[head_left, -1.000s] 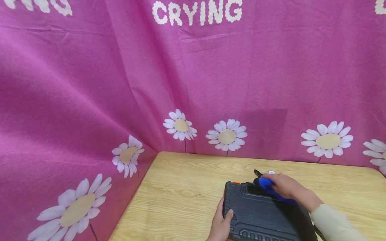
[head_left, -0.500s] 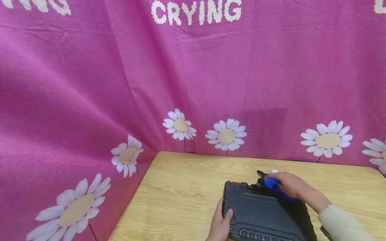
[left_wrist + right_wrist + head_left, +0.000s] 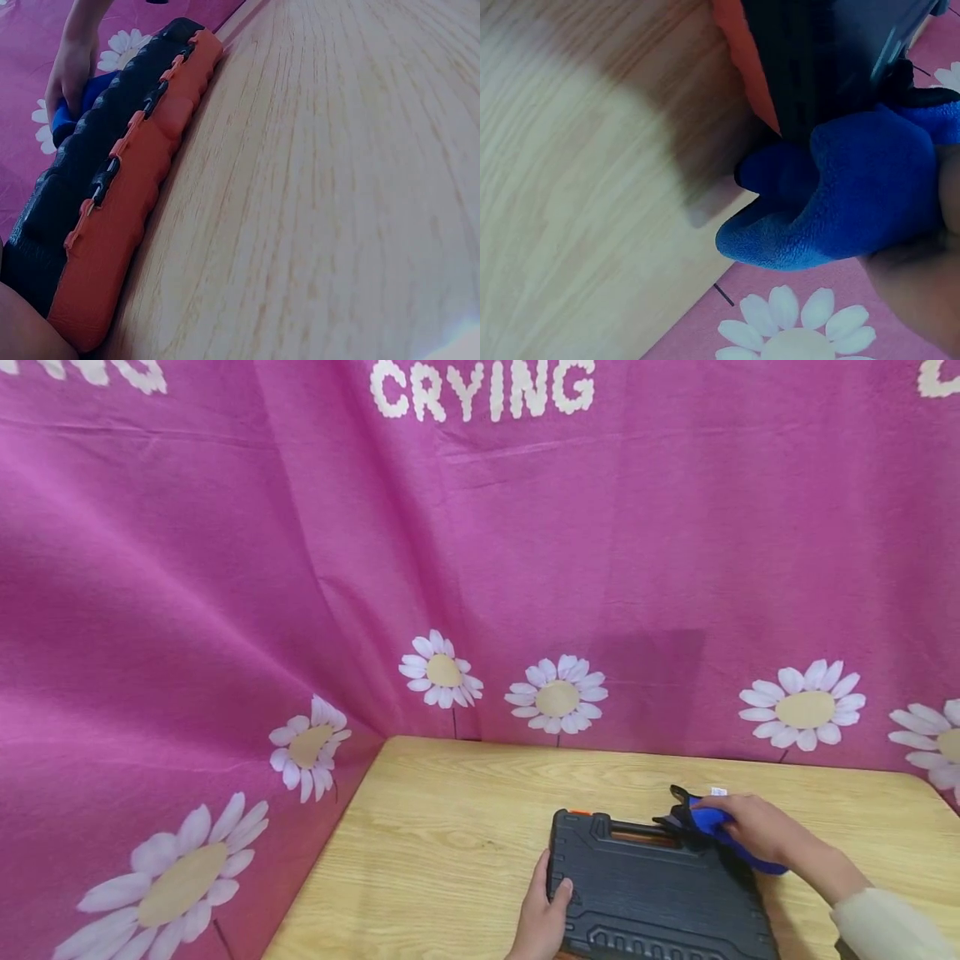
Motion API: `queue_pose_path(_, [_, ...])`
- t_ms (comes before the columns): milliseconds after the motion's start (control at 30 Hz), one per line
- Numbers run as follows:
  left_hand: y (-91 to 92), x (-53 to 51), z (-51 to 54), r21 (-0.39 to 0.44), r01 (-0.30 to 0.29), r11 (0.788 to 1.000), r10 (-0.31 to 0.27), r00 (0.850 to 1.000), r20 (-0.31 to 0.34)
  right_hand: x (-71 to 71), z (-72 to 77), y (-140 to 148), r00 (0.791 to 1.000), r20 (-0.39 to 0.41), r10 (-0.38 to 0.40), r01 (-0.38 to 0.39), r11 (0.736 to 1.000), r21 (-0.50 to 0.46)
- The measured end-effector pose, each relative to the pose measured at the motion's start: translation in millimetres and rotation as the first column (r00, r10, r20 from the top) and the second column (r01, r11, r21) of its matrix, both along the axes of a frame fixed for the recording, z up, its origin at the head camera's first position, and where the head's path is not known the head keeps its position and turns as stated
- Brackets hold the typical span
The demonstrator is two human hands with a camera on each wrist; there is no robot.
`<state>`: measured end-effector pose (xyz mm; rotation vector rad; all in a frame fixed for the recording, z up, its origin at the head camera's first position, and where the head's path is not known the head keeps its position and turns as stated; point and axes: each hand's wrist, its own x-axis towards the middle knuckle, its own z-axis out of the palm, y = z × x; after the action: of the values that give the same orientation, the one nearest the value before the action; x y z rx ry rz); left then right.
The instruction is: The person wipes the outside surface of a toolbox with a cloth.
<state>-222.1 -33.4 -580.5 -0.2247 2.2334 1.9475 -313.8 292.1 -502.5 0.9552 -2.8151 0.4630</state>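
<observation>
A black case [image 3: 660, 889] lay flat on the wooden table [image 3: 435, 827], its broad ribbed face up and its orange lower half [image 3: 124, 225] against the wood, a position that probably made it stable under pressure from above. Its carrying handle [image 3: 641, 828] pointed toward the pink backdrop [image 3: 525, 568], away from the person. The left hand [image 3: 543, 914] gripped the case's left edge, thumb on the upper face and fingers down along the side, seemingly to keep it from sliding. The right hand [image 3: 761, 831] held a blue cloth [image 3: 885, 180] with black edging, bunched under the fingers over the far right corner, beside the handle's right end. Bunching it that way likely gave the fingers a firm hold, while a loose fold hung past the case's edge, as the right wrist view showed. With the 2 hands at opposite sides, the left presumably countered any push from the right. A small white tag [image 3: 718, 792] showed just beyond the cloth; whether it was attached could not be told.
</observation>
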Motion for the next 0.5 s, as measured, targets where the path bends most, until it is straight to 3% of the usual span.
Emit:
queue_pose_path(233, [0.4, 0.8, 0.9, -0.022, -0.011, 1.0, 0.011, 1.0, -0.01, 6.9, -3.6, 6, 0.997, -0.005, -0.079, 0.079, 0.996, -0.036])
queue_pose_path(500, [-0.9, 0.3, 0.1, -0.034, -0.012, 0.999, 0.012, 1.0, -0.007, 14.3, -7.2, 19, 0.985, 0.035, -0.167, 0.168, 0.986, -0.007])
